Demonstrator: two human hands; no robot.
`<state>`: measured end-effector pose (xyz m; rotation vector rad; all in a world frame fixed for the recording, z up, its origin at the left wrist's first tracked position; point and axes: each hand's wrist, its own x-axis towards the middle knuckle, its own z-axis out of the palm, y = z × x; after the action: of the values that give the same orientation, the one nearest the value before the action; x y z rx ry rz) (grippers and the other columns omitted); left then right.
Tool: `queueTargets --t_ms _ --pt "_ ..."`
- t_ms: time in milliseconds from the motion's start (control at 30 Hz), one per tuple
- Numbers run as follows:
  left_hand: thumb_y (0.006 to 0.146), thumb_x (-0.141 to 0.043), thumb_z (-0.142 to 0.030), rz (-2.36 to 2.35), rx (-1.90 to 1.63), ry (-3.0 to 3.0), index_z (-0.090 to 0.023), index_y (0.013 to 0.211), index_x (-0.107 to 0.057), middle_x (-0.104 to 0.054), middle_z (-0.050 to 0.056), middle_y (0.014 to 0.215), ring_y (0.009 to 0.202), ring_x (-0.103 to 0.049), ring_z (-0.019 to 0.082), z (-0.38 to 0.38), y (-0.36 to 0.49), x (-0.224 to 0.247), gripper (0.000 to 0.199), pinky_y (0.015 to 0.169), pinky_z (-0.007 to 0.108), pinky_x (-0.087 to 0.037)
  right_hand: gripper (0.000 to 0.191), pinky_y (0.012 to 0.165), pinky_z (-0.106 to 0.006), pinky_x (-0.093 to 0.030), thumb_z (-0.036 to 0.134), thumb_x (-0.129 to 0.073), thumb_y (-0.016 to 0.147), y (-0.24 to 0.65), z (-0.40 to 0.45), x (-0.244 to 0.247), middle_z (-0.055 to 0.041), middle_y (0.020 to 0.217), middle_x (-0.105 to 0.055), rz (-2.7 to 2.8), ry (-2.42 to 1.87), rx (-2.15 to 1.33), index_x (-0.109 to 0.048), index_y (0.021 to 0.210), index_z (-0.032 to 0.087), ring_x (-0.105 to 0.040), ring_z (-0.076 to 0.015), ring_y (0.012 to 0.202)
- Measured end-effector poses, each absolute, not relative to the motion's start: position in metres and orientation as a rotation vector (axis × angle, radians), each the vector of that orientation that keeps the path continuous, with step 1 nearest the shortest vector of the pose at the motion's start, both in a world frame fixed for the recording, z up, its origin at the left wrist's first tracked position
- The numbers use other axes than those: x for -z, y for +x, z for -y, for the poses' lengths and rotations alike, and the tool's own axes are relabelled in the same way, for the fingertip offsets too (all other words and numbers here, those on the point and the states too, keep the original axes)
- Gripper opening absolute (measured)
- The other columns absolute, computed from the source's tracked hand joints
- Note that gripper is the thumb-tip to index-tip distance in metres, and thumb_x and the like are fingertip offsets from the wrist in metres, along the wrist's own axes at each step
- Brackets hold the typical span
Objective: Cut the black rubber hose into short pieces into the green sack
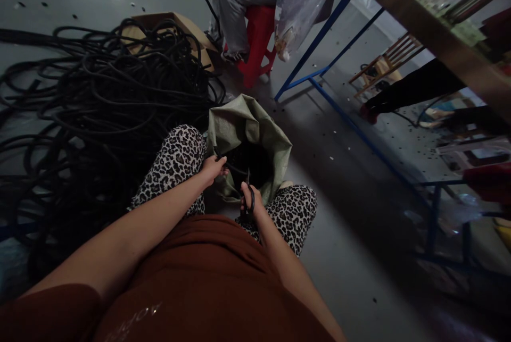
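Note:
My left hand (215, 167) is closed on a thin black cord (235, 169) at the left rim of the sack. The cord runs right, over the sack's mouth. In my right hand (251, 198) is a pair of scissors (252, 199) with black handles, fingers wrapped round them. Their blades point up toward the cord's end; whether they touch it I cannot tell. Between my knees stands a greenish woven sack (273, 142), its mouth wide and its inside dark. What lies in the sack is too dark to make out.
A large heap of black cords (99, 86) lies on the floor to my left, against a cardboard box (191, 33). Ahead, another person sits on a red stool (257, 39). A table with blue legs (319, 39) stands at the right. Small scraps dot the floor.

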<state>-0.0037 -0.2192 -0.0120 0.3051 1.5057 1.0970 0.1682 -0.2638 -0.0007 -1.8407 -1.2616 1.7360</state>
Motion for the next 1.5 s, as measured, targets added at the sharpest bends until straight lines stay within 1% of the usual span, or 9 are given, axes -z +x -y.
queueTargets --t_ms 167,267,533,667,800,900,1133,1367,1500 --pt "0.081 -0.06 -0.026 -1.51 -1.103 0.304 -0.014 0.084 -0.051 -0.06 0.0 0.061 0.047 -0.058 0.009 0.219 -0.004 0.016 0.015 0.052 0.023 -0.051 0.035 0.027 -0.019 -0.032 0.052 -0.045 0.085 0.171 0.265 0.006 0.0075 0.04 -0.041 1.354 -1.837 -1.665 -0.045 0.074 0.018 -0.043 -0.0101 0.027" --pt "0.082 -0.059 -0.023 -1.513 -1.089 0.305 -0.014 0.082 -0.051 -0.06 0.0 0.062 0.048 -0.059 0.01 0.219 -0.003 0.017 0.012 0.052 0.024 -0.051 0.035 0.027 -0.02 -0.032 0.051 -0.046 0.085 0.172 0.266 0.008 0.0073 0.041 -0.04 1.423 -1.865 -1.591 -0.044 0.07 0.019 -0.043 -0.0102 0.028" --pt "0.08 -0.061 -0.021 -1.519 -1.138 0.279 -0.013 0.081 -0.052 -0.059 0.0 0.067 0.047 -0.058 0.009 0.218 -0.003 0.014 0.012 0.052 0.024 -0.051 0.031 0.029 -0.019 -0.033 0.045 -0.048 0.086 0.173 0.265 0.001 0.0076 0.042 -0.039 1.358 -1.935 -1.576 -0.046 0.07 0.019 -0.042 -0.0091 0.028" --pt "0.081 -0.059 -0.02 -1.52 -1.16 0.257 -0.014 0.081 -0.05 -0.058 0.0 0.067 0.047 -0.058 0.008 0.218 -0.004 0.012 0.011 0.051 0.023 -0.051 0.033 0.029 -0.017 -0.032 0.049 -0.046 0.086 0.172 0.263 0.0 0.0074 0.043 -0.042 1.233 -1.956 -1.625 -0.049 0.077 0.017 -0.043 -0.0084 0.028" --pt "0.082 -0.058 -0.021 -1.507 -1.172 0.233 -0.014 0.082 -0.05 -0.058 -0.001 0.065 0.048 -0.058 0.008 0.217 -0.005 0.012 0.011 0.051 0.022 -0.051 0.043 0.033 -0.018 -0.037 0.058 -0.043 0.085 0.171 0.263 0.007 0.0054 0.046 -0.049 1.177 -1.891 -1.738 -0.051 0.09 0.016 -0.049 -0.0099 0.032" --pt "0.082 -0.059 -0.024 -1.502 -1.174 0.224 -0.014 0.083 -0.05 -0.059 0.0 0.064 0.05 -0.059 0.008 0.216 -0.005 0.014 0.013 0.052 0.022 -0.051 0.048 0.036 -0.018 -0.04 0.061 -0.043 0.083 0.171 0.264 0.012 0.0037 0.05 -0.054 1.168 -1.827 -1.777 -0.051 0.095 0.016 -0.052 -0.0106 0.035" --pt "0.083 -0.058 -0.024 -1.502 -1.164 0.247 -0.012 0.087 -0.051 -0.059 0.001 0.064 0.05 -0.06 0.009 0.218 -0.004 0.015 0.014 0.052 0.022 -0.051 0.053 0.038 -0.018 -0.038 0.064 -0.044 0.081 0.171 0.265 0.018 0.0023 0.055 -0.057 1.254 -1.769 -1.804 -0.052 0.098 0.015 -0.054 -0.0108 0.039" --pt "0.083 -0.057 -0.022 -1.487 -1.121 0.274 -0.013 0.082 -0.05 -0.059 0.0 0.062 0.048 -0.06 0.01 0.221 -0.002 0.015 0.012 0.051 0.024 -0.052 0.053 0.038 -0.018 -0.036 0.063 -0.044 0.082 0.17 0.264 0.023 0.0009 0.056 -0.058 1.277 -1.756 -1.83 -0.053 0.1 0.014 -0.056 -0.0119 0.041" --pt "0.083 -0.057 -0.021 -1.479 -1.109 0.289 -0.013 0.081 -0.049 -0.059 0.001 0.061 0.049 -0.06 0.01 0.221 -0.002 0.017 0.011 0.051 0.024 -0.052 0.052 0.039 -0.019 -0.038 0.062 -0.045 0.082 0.169 0.264 0.024 0.001 0.056 -0.059 1.246 -1.758 -1.852 -0.053 0.101 0.015 -0.056 -0.0124 0.041"
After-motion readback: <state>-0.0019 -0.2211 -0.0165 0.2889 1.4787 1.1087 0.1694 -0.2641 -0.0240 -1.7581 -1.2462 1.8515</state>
